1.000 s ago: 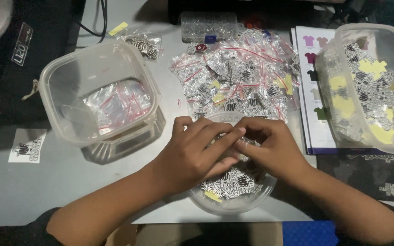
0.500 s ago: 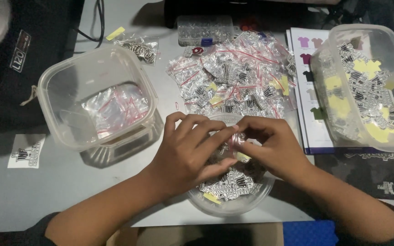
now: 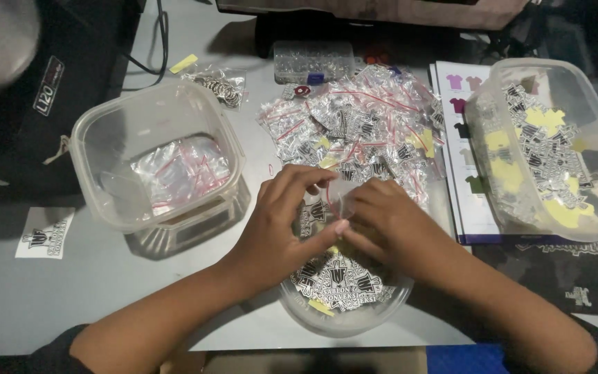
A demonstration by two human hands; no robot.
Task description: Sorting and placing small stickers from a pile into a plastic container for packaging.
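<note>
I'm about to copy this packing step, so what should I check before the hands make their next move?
1. Left hand and right hand both pinch the small clear bag: ok.
2. Bag held over the round bowl of stickers: ok.
3. Bag's seal closed: cannot tell.
4. Square tub on the left open, with bags inside: ok.
5. Pile of red-striped bags within reach behind the hands: ok.

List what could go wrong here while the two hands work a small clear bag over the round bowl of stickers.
The round bowl sits at the table edge; a forearm nudge might tip it off. The heap of filled bags lies just beyond the left hand and right hand, so a finished bag could get mixed in uncounted.
</note>
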